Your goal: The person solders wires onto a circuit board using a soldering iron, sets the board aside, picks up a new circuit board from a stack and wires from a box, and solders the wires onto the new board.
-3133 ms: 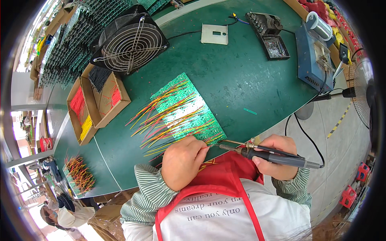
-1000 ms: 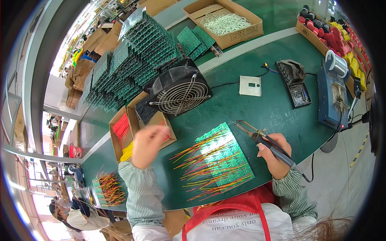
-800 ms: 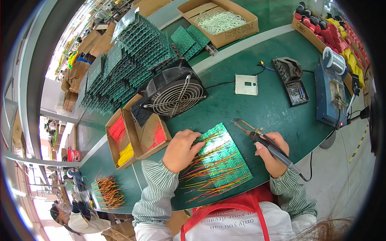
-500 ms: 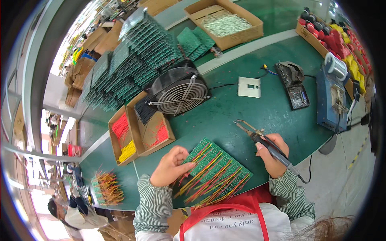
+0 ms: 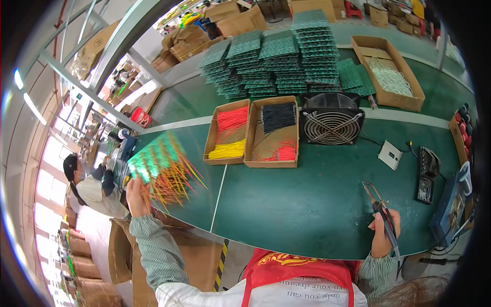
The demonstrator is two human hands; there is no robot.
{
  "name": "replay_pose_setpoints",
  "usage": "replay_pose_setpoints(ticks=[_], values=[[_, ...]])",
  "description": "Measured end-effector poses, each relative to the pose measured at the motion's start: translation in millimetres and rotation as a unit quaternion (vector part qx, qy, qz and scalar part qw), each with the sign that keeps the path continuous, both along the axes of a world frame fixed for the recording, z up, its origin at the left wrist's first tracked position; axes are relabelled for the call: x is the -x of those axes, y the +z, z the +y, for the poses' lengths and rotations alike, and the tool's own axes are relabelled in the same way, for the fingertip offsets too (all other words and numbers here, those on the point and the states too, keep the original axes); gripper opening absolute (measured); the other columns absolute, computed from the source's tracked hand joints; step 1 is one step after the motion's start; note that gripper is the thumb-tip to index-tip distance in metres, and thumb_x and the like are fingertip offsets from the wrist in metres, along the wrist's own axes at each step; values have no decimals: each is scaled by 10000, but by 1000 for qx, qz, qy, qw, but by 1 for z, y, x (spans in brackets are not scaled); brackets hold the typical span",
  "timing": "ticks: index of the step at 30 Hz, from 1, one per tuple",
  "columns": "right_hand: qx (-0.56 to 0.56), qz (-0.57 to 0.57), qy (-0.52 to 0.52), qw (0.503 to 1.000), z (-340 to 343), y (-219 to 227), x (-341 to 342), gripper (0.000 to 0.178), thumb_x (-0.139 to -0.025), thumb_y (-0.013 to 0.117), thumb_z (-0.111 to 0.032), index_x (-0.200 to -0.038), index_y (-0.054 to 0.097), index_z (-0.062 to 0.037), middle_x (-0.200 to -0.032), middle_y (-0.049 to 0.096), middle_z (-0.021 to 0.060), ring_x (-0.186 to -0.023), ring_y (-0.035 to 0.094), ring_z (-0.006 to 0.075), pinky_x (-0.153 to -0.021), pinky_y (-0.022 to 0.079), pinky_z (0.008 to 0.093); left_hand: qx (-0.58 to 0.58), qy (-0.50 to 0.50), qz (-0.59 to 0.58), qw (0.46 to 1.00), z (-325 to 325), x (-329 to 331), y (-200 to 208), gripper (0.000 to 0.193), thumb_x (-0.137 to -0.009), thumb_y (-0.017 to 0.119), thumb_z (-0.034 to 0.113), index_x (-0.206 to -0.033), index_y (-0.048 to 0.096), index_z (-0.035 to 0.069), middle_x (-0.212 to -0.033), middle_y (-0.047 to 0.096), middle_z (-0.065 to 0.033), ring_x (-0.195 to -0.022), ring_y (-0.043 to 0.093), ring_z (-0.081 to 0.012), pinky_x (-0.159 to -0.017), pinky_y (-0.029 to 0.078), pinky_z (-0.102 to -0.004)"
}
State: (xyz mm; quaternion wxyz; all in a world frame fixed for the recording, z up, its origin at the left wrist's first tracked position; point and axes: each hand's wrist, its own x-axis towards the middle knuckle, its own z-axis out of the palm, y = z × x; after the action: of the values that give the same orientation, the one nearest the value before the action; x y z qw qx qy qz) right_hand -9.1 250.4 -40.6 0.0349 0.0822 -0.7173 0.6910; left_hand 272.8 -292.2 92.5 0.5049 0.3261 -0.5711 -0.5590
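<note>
At the table's left end, my left hand (image 5: 136, 198) is closed on the edge of a green circuit board (image 5: 153, 153). Many thin red and yellow wires (image 5: 176, 179) stick out of the board toward the right. Motion blurs it a little, and whether it rests on other wired boards beneath cannot be told. Far to the right, my right hand (image 5: 384, 233) grips a soldering iron (image 5: 381, 209) with a thin curved metal tube beside its tip. The tip points up and left, held above the green table and touching nothing.
Cardboard trays hold red and yellow wires (image 5: 230, 125) and black wires (image 5: 279, 117). Behind stand a fan (image 5: 332, 125) and stacked circuit boards (image 5: 276, 56). A box of pale rings (image 5: 391, 77) is at back right. A blue soldering station (image 5: 450, 204) stands right. A co-worker (image 5: 97, 184) sits left.
My left hand has carried the wired board from in front of me to the table's left end. My head view has turned left. The soldering iron stays in my right hand.
</note>
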Motion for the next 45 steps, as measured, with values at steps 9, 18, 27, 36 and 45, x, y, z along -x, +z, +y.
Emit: replay_pose_setpoints(ticks=[9,18,27,36,45], values=[[-14,-21,-6,1000,2,3,1,176,-863,582,-55,-1007,506,13,-812,595,98,-574,550,109,-540,454,223,-94,199,-283,933,-15,-59,-77,410,-854,643,438,-835,545,40,-613,458,8,-457,427,-87,-398,351,-236],[-17,-4,-23,1000,-4,2,2,185,-854,588,-37,-1003,493,18,-775,557,83,-573,545,106,-536,465,237,37,-54,-286,956,21,79,-24,216,-938,561,237,-997,594,32,-672,552,10,-520,503,-56,-443,401,-187],[-65,19,-57,996,-8,-7,-2,216,-848,616,-65,-1001,502,35,-786,547,77,-569,543,105,-532,444,232,29,-123,-230,965,-79,273,19,573,-891,611,366,-1346,393,95,-1153,535,-83,-984,561,-180,-765,483,-322],[-130,49,-77,987,-9,-13,-3,246,-821,595,-35,-1037,507,41,-930,538,138,-606,538,134,-551,442,263,-69,-103,-198,972,-142,384,36,912,-782,632,611,-1472,227,172,-1475,230,-172,-1242,360,-344,-904,391,-507],[-120,15,-94,988,-7,-24,-5,242,-856,557,-20,-1081,480,24,-1004,498,105,-630,518,110,-588,455,244,-40,-174,-323,929,-168,425,36,842,-714,698,597,-1336,452,85,-1339,467,-66,-1128,444,-298,-813,368,-515]])
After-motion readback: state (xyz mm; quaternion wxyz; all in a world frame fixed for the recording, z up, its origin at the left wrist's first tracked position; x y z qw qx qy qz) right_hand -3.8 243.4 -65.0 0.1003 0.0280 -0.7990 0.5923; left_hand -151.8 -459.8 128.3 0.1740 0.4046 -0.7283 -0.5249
